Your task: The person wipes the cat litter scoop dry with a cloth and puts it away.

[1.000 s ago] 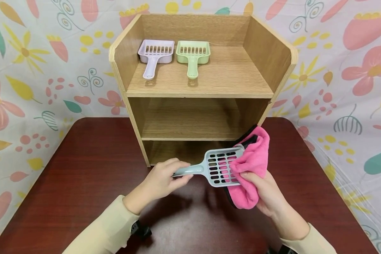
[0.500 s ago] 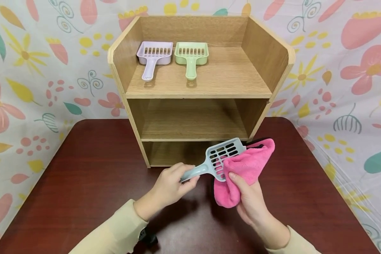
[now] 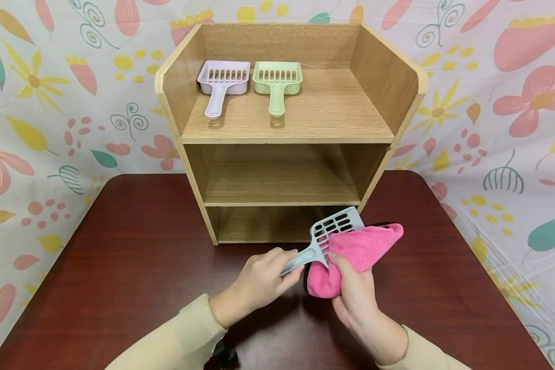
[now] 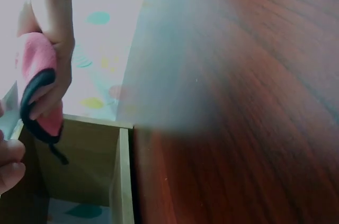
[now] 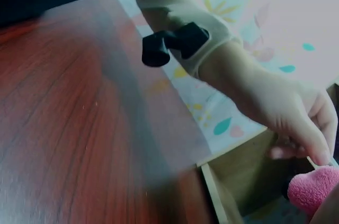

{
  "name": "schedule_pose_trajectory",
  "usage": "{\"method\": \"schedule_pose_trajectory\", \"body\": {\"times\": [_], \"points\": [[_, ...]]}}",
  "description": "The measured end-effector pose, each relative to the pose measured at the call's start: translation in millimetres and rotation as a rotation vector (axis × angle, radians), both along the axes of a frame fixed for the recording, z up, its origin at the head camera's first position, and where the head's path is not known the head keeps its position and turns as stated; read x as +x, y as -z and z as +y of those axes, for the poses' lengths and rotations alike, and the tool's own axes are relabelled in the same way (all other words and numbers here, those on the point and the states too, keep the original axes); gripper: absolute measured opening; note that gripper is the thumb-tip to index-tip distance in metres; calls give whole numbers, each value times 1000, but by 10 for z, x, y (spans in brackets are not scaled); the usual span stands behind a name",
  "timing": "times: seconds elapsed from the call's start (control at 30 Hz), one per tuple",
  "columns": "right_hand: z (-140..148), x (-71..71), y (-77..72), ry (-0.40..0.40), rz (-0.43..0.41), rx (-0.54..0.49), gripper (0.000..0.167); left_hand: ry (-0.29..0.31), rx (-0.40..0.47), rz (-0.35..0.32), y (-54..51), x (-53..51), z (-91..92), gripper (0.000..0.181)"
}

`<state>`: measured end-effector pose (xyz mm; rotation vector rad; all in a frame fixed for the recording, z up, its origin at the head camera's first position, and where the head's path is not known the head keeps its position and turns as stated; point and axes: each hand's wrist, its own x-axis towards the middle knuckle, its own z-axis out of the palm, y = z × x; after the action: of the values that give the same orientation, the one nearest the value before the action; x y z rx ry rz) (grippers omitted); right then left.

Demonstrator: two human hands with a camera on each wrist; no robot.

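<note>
A light blue slotted litter scoop (image 3: 337, 224) is held by its handle in my left hand (image 3: 263, 277), tilted up to the right above the table. My right hand (image 3: 358, 298) grips a pink cloth (image 3: 363, 246) with a dark edge, pressed against the scoop's slotted head and covering its lower right part. In the left wrist view, the right hand's fingers curl round the folded cloth (image 4: 39, 60). The right wrist view catches my left hand (image 5: 286, 113) with the pink cloth (image 5: 315, 187) below its fingertips. The scoop is mostly hidden in both wrist views.
A wooden shelf unit (image 3: 287, 140) stands behind the hands on the dark red table (image 3: 120, 267). On its top level lie a lilac scoop (image 3: 219, 82) and a green scoop (image 3: 277, 85), side by side toward the left. Patterned fabric (image 3: 490, 128) hangs behind.
Both hands have shifted; the left moved right. The scoop went from nearly level to tilted up rightward. The cloth slid from the scoop's far end toward its handle side.
</note>
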<state>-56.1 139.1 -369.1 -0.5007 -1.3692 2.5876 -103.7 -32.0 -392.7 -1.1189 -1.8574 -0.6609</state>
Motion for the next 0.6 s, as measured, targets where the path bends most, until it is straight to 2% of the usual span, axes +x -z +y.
{"method": "schedule_pose_trajectory", "body": {"times": [0.13,0.3,0.5,0.6], "points": [[74,-13,30,-18,-72,39,38,-21,-59,65,-14,-9,-22,27],[147,-46,74,25,-101,81,32,-24,-89,84,-32,-23,-52,26],[245,-68,109,38,-75,132,29,9,-109,51,-64,-57,-119,21],[306,-55,122,18,-59,169,31,44,-126,-6,-75,-84,-174,23]]}}
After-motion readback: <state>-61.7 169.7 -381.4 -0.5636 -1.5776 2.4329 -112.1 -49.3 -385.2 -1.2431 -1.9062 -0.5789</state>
